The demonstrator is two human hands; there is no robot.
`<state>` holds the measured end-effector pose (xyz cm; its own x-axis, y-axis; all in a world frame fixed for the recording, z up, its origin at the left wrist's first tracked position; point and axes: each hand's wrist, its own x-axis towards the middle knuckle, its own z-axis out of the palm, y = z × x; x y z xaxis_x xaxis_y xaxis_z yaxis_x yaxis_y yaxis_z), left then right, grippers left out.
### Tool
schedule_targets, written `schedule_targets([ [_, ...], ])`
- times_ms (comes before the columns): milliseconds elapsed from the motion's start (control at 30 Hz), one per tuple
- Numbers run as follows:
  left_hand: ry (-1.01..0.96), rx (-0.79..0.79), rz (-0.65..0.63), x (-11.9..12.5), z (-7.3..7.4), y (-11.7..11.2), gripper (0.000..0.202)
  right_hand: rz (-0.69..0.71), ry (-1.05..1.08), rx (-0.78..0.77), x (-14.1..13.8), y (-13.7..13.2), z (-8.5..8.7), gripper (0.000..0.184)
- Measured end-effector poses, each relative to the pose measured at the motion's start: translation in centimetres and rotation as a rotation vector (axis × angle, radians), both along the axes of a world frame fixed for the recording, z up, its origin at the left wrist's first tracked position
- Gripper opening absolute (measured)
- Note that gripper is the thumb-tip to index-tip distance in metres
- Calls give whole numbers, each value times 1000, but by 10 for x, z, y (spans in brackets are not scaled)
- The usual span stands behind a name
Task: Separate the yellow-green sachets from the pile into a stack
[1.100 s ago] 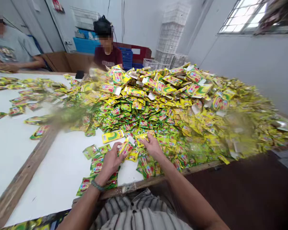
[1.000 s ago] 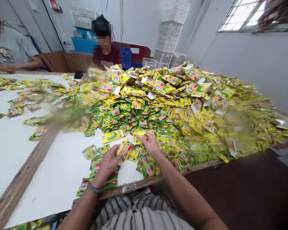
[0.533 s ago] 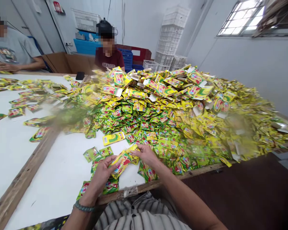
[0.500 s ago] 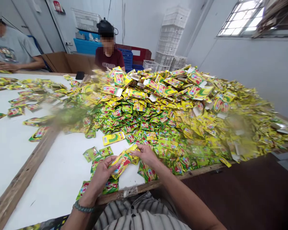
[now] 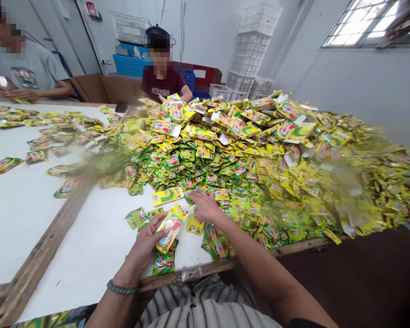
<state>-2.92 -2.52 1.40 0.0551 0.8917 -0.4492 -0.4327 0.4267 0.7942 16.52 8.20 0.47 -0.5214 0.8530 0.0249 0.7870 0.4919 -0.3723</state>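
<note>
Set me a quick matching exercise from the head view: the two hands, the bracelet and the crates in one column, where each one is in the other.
Things
1. left hand
2. right hand
3. bracelet
4. stacked white plastic crates

Places
A. resting on the near edge of the heap of foil sachets
B. standing beyond the heap
C. around the left wrist
D. gripping a bunch of foil sachets

Pairs: 1-D, 2-A, 3-C, 4-B
</note>
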Motion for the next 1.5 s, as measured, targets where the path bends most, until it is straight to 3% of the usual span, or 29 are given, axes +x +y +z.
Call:
schedule_targets([
  [100,4,-6,14,-3,1,0,72,62,-138,50,-5,9,-7,35],
  [233,26,-3,35,-6,-3,0,74,-104,132,92,-8,9,-9,22],
  [333,85,10,40,-6,-4,0,74,-220,555,-136,-5,2,-3,23],
  [433,104,46,-9,-4,-2,-1,75,-124,872,-478,-5,-8,3,30],
  [700,88,86,-118,-1,0,-2,72,-144,1019,-719,-6,-20,4,34],
  [833,107,101,-121,1,2,1,68,-154,959,-683,-8,-27,9,35],
  [1000,130,81,-67,4,1,1,64,-113,727,-394,-11,-42,15,24],
  [1200,88,78,-42,9,5,0,60,-125,701,-166,-7,-52,22,16],
  [1267,64,48,-33,8,8,0,60,-156,761,-243,-6,-52,22,14],
  [1400,38,9,-23,4,10,-2,58,-171,897,-537,-3,-50,21,26],
  [1500,60,39,-49,4,7,-3,57,-205,834,-471,-4,-51,18,25],
])
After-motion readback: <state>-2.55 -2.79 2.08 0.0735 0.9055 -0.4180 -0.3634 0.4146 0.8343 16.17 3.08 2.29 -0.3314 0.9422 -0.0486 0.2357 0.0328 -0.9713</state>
